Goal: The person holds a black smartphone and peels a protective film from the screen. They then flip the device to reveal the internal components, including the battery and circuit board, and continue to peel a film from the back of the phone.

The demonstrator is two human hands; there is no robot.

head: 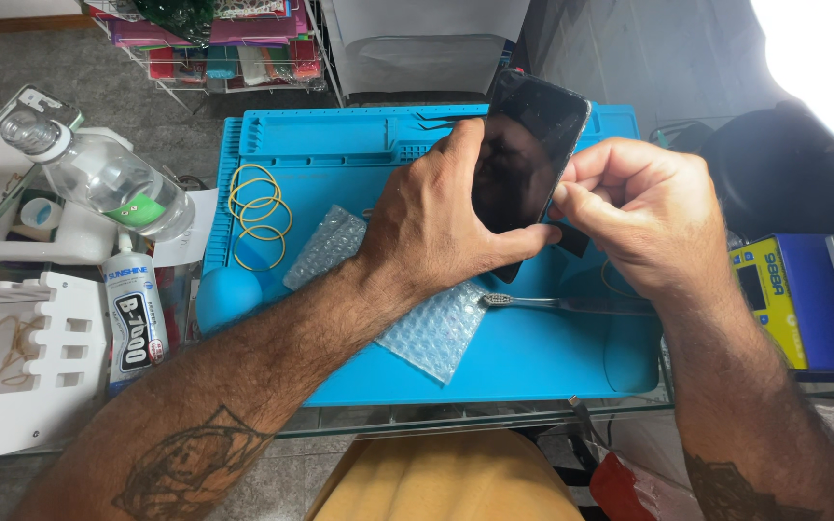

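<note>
Blue silicone work mat covering most of a glass bench, ridged tray section along its far edge. Above the mat's middle, dark-screened smartphone held tilted, glass toward the camera, clear of the mat. Left hand wrapped around the phone's left edge and back, fingers closed, thumb under the lower corner. Right hand closed to a pinch at the phone's right edge; whether anything thin sits between thumb and forefinger cannot be told. Judged best handled with the left grip firm but off the glass, and pinch pressure kept light and along the seam. On the mat: 2 pieces of bubble wrap, a toothbrush, about 4 yellow rubber bands. Left of the mat: clear plastic bottle lying down with a green label, and a white adhesive tube with a black label panel. Far right: yellow-faced bench unit.
</note>
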